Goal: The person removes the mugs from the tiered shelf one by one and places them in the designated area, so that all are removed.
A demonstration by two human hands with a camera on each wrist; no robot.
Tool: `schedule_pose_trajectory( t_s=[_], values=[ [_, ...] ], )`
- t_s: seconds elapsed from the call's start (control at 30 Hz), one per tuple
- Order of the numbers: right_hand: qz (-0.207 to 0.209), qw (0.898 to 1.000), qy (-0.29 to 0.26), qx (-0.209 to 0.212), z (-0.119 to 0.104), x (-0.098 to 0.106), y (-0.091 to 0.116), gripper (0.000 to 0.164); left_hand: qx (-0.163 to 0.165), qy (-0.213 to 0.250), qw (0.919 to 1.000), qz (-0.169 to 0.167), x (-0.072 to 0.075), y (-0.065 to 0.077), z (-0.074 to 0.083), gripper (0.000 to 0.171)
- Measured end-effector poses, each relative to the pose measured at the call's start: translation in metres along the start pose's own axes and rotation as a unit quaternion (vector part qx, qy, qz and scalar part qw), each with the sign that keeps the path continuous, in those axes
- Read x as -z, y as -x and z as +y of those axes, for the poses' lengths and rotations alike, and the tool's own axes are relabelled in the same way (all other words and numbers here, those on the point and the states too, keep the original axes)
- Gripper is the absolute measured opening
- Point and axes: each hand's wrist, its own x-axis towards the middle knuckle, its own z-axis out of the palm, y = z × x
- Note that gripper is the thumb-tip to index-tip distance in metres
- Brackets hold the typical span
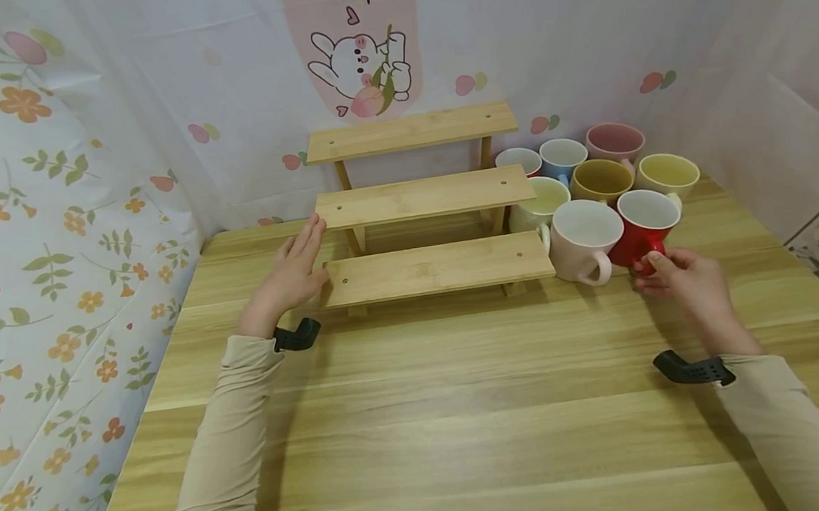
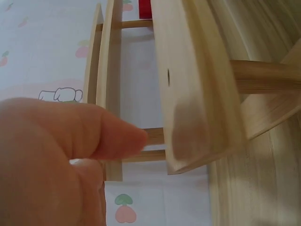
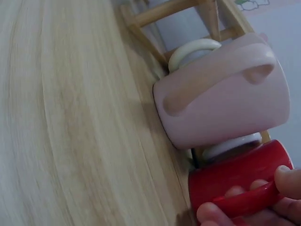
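A three-tier wooden shelf (image 1: 423,197) stands at the back of the table. My left hand (image 1: 285,277) touches its left side with straight fingers by the middle board's end, the thumb at the bottom board (image 1: 438,269). In the left wrist view, the thumb (image 2: 117,136) shows close beside a board's end. My right hand (image 1: 696,291) holds a red mug (image 3: 225,181) by its handle, with thumb and fingers around the handle. That mug stands upright at the front of a mug group. A pale pink mug (image 1: 576,258) sits just left of it, handle facing forward.
Behind the red mug are a mustard mug (image 1: 600,187), a yellow mug (image 1: 684,187), a pink mug (image 1: 612,144) and a blue mug (image 1: 564,155). A cream mug (image 1: 532,214) stands against the shelf's right end. A printed cloth (image 1: 233,79) hangs behind.
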Motion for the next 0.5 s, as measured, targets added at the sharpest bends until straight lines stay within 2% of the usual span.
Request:
schedule_pose_trajectory(
  t_s=[0.03,0.07,0.13,0.2,0.23,0.37,0.5],
  values=[
    [0.014,0.998,0.065,0.011,0.0,0.0,0.0,0.03,0.001,0.003,1.0,0.002,-0.001,0.0,0.0,0.073],
    [0.031,0.99,0.134,0.024,-0.001,-0.001,0.0,0.037,0.001,0.006,1.0,0.004,-0.001,0.0,-0.001,0.074],
    [0.075,0.962,0.26,0.039,-0.004,-0.001,0.001,0.047,-0.004,0.021,0.9997,0.008,-0.002,0.002,-0.001,0.073],
    [0.114,0.935,0.33,0.061,-0.009,-0.001,0.002,0.049,-0.01,0.036,0.9992,0.014,-0.003,0.005,-0.001,0.073],
    [0.129,0.927,0.344,0.076,-0.013,-0.002,0.003,0.048,-0.015,0.044,0.9988,0.015,-0.003,0.007,-0.001,0.073],
    [0.148,0.915,0.351,0.135,-0.029,-0.006,0.005,0.045,-0.029,0.037,0.9987,0.018,-0.001,0.01,-0.001,0.072],
    [0.153,0.897,0.358,0.208,-0.043,-0.017,0.009,0.041,-0.031,0.018,0.9993,0.013,0.002,0.01,-0.002,0.072]
  ],
)
